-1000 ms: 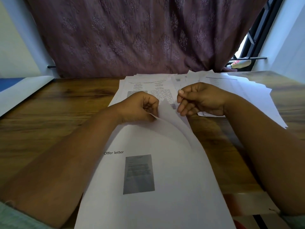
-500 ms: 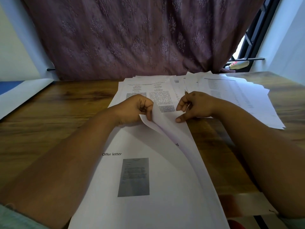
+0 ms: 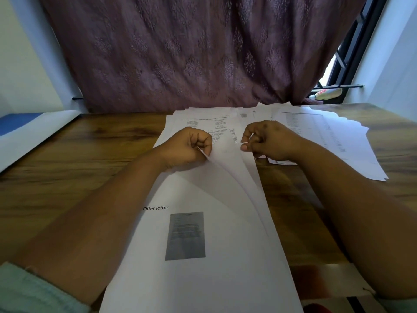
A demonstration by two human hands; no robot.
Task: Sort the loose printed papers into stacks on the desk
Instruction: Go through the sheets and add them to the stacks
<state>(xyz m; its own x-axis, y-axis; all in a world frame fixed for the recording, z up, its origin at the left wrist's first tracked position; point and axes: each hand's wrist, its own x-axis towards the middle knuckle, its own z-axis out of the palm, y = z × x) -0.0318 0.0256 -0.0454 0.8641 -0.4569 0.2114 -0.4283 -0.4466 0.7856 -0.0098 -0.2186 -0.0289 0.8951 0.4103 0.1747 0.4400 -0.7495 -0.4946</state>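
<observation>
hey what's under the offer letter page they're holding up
More white sheets fan out beneath the Offer letter page, gripped by the left hand and right hand. Their print is hidden. The wooden desk lies below.

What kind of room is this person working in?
Probably a home study or bedroom corner: a wooden desk strewn with printed papers, pushed up against a patterned purple curtain beside a barred window.

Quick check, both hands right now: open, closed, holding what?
Left hand: closed, pinching the far edge of the Offer letter sheet.
Right hand: closed, pinching the edge of a sheet underneath.
</observation>
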